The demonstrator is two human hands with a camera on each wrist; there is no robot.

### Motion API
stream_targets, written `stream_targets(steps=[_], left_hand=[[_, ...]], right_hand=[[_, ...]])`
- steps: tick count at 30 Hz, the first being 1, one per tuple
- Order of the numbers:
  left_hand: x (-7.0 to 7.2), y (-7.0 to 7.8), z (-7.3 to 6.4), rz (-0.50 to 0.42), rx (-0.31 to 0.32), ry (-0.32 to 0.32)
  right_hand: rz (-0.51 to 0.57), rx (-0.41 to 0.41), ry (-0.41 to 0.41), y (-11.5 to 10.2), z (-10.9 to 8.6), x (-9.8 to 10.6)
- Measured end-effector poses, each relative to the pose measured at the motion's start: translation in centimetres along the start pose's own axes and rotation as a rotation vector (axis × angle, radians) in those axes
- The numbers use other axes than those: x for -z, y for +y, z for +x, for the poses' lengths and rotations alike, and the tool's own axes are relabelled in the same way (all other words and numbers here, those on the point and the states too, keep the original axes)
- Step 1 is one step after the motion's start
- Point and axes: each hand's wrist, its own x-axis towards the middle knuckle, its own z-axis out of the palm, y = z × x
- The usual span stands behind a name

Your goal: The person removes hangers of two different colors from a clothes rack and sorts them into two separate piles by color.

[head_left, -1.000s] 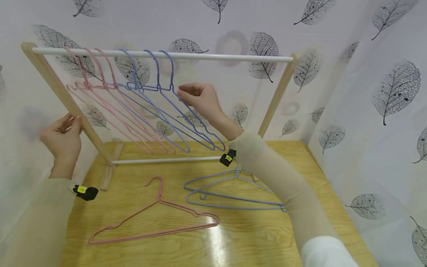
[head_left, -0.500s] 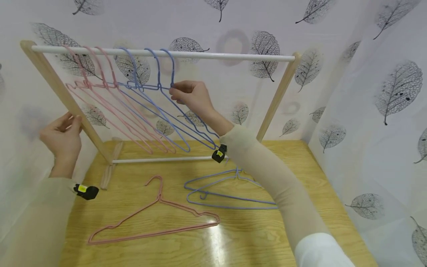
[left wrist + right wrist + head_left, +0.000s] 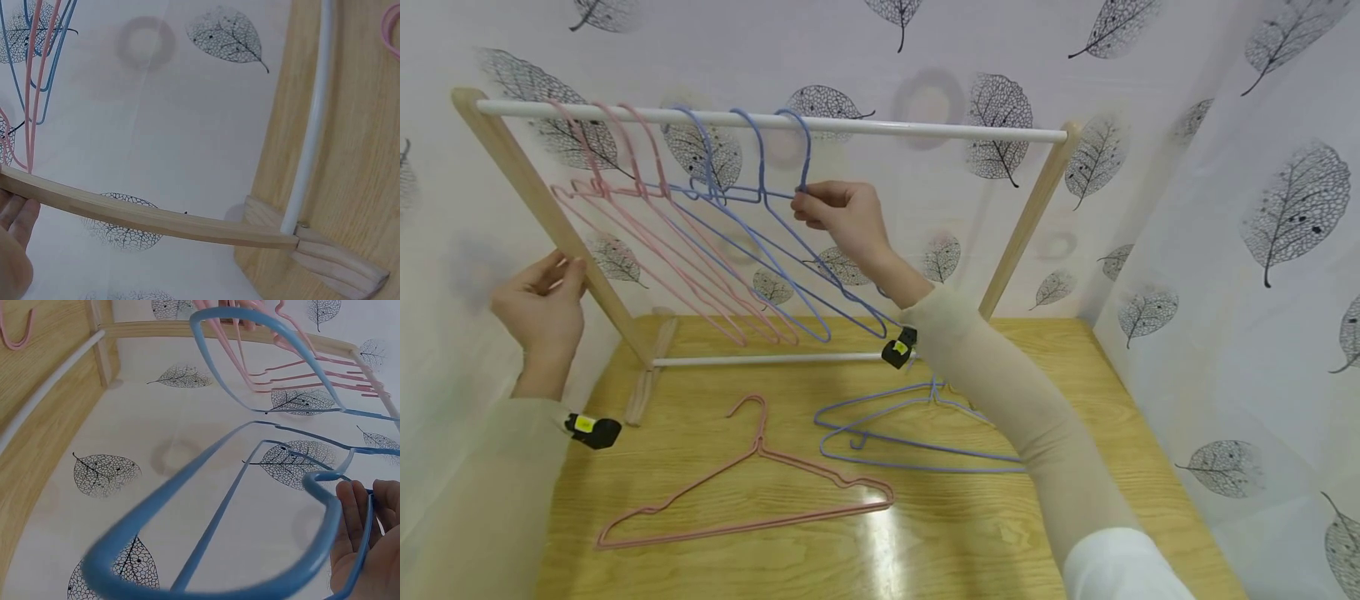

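My right hand [image 3: 850, 221] pinches the rightmost hanging blue clothes hanger [image 3: 807, 154] at its neck, below the hook. The hook sits over the rack's white top bar [image 3: 910, 128]. In the right wrist view the right hand [image 3: 375, 550] has blue wire across its fingers. My left hand [image 3: 546, 308] holds the left wooden post [image 3: 527, 179] of the rack, thumb in front. The left wrist view shows fingers behind that post [image 3: 144, 217]. Left of the pinched hanger hang two more blue hangers [image 3: 762, 158] and several pink hangers [image 3: 658, 158].
A pink hanger [image 3: 737, 529] lies flat on the wooden table [image 3: 985, 533], front left. Blue hangers [image 3: 917, 468] lie overlapping at centre right, partly behind my right forearm. The rack's white lower bar [image 3: 775, 360] runs near the table. Leaf-print sheets form the back and sides.
My right hand first moved left to the rightmost blue hanger and took its neck. It has since drawn the hanger slightly right along the bar. The left hand stays on the post.
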Motion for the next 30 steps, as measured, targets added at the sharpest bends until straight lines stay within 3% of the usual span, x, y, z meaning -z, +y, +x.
stream_targets(steps=[19,30], left_hand=[[-0.1,0.3,-0.3,0.012,0.003,-0.006],[0.0,0.1,0.0,-0.038,0.002,-0.010]], right_hand=[[0.072,0.043,0.074,-2.1,-1.8,4.2],[0.138,0.074,0.104,-3.2,-3.7,6.9]])
